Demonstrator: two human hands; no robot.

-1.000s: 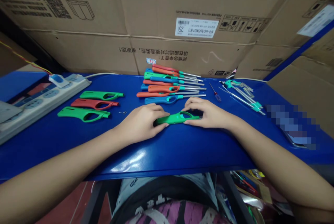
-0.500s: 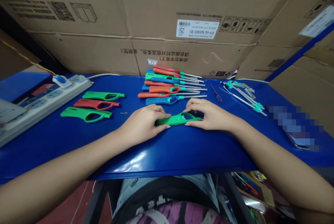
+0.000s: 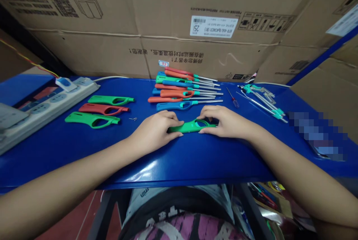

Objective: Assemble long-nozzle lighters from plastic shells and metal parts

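Observation:
Between my two hands lies a green gas lighter [image 3: 188, 126], held just over the blue tabletop. My left hand [image 3: 157, 130] pinches its rear end with thumb and fingers. At the front, around the finger loop, my right hand [image 3: 223, 122] grips it, hiding most of the nozzle end. Behind it, a pile of lighters [image 3: 176, 94] in red, orange, blue and green points its metal tubes to the right. To the left rest a green handle shell [image 3: 110, 100], a red handle shell [image 3: 96, 109] and another green handle shell [image 3: 86, 119]. Small metal pieces [image 3: 133, 119] lie near my left hand.
A white power strip [image 3: 53, 107] runs along the left. A screwdriver [image 3: 233, 98] lies right of the pile, beside metal tubes with teal parts [image 3: 265, 102]. A pixelated dark object [image 3: 316, 135] is at the right. A large cardboard box [image 3: 167, 20] stands behind.
The two halves of the green lighter's body look closer together, with less teal showing. Both hands keep nearly the same place; the camera view has shifted slightly.

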